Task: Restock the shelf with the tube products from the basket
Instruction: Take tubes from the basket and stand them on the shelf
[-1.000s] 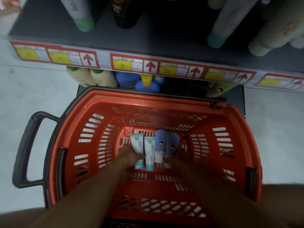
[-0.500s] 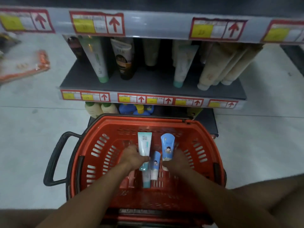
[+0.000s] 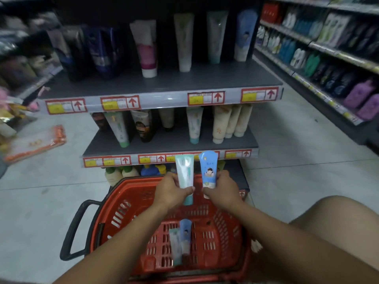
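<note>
Both our forearms reach forward from the bottom edge, converging toward the middle. Our left hand (image 3: pixel 171 193) is raised, back of hand toward us, fingers curled round a pale green tube (image 3: pixel 185 175), thumb tip pressed across its lower front; the tube stands upright above the fingers, cap end below them. Our right hand (image 3: pixel 222 191) sits just beside it at like height, gripping a blue tube (image 3: pixel 208 170) the same way, thumb low on the front. A bare knee (image 3: pixel 332 226) shows right.
</note>
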Demonstrator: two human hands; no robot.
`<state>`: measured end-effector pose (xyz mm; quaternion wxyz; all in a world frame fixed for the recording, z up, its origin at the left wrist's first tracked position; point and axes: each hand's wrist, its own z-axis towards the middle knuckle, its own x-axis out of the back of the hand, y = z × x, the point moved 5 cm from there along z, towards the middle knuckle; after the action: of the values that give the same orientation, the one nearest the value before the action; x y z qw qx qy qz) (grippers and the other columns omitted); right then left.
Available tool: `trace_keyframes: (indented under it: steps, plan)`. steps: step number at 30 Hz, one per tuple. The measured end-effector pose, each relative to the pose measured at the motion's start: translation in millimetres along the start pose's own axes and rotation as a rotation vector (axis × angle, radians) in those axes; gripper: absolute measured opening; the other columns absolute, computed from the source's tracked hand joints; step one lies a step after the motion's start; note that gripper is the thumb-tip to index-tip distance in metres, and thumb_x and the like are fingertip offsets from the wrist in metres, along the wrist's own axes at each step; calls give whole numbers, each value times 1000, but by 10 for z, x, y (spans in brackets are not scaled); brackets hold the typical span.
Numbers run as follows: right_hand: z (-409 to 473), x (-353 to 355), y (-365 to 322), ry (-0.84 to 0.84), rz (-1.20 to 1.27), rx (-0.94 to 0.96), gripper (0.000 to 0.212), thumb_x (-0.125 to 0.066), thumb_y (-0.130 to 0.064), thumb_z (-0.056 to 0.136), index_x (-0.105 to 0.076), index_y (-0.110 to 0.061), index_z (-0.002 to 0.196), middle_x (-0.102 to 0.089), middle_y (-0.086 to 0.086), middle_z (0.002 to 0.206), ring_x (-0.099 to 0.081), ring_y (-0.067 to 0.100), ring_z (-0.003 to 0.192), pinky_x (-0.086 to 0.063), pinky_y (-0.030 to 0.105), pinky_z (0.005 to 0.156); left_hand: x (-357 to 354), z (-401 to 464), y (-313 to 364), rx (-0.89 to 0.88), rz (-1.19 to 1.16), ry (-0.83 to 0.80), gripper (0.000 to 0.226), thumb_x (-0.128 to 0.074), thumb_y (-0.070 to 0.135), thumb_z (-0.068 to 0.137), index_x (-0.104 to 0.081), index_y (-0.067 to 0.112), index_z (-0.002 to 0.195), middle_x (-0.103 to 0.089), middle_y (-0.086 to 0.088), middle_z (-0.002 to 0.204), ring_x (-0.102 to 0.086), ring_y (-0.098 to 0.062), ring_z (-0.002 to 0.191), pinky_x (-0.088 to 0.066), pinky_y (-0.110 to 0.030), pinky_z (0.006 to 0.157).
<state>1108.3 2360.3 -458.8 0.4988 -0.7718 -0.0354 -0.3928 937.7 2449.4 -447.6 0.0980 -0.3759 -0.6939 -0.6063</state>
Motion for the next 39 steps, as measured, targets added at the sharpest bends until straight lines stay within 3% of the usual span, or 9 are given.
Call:
trace_keyframes:
  steps: [6,9,13,20,25,32,37,39]
  plan:
    - [11,694,-392,176,106,117,51,-84,-36,71,-49,-23,107,-69,-3,101,-68,12,83,-58,34,66,208,-187,859,-202,-81,134,42,-91,33,78,-56,22,99,-62,14,87,-60,1,77,-43,-17,56]
    - [19,1012,-573,240,168,178,59,-82,-49,65,-46,-32,108,-69,-8,104,-69,8,85,-62,40,69,308,-297,1248,-305,-122,188,41,-90,33,78,-57,21,100,-62,15,87,-61,4,76,-46,-11,53]
    - [18,1409,-813,331,189,251,54,-78,-51,63,-45,-38,104,-69,-10,101,-70,6,87,-62,40,71,440,-362,1689,-405,-181,242,38,-90,29,78,-59,23,101,-66,16,88,-62,13,71,-48,-6,55]
    - [147,1960,-1154,457,190,335,52,-82,-41,69,-47,-33,107,-66,-14,97,-69,7,85,-61,41,73,640,-289,2294,-529,-212,279,44,-89,33,79,-59,25,110,-66,15,98,-63,5,86,-50,-5,60]
    - [365,2325,-1352,529,185,355,52,-82,-34,75,-43,-34,110,-66,-11,103,-67,7,89,-60,37,75,787,-96,2652,-583,-171,322,47,-87,37,81,-57,24,115,-68,6,113,-67,-8,102,-52,-14,67]
    - [729,2634,-1454,596,158,325,51,-83,-34,77,-45,-30,110,-68,-6,108,-68,12,89,-52,27,65,861,194,2972,-573,-158,351,45,-84,34,85,-49,28,112,-67,-1,130,-68,-16,114,-50,-12,60]
    - [1034,2694,-1426,615,144,294,54,-85,-33,76,-47,-28,114,-69,-3,112,-69,15,93,-60,38,74,773,462,3044,-537,-129,364,46,-85,34,84,-51,27,115,-67,-2,131,-68,-18,117,-51,-14,68]
    - [1152,2697,-1412,616,124,283,56,-85,-33,76,-48,-26,117,-69,-2,112,-69,16,94,-60,38,74,732,578,3061,-526,-113,379,47,-86,35,83,-53,25,116,-68,-1,127,-69,-17,114,-57,-21,76]
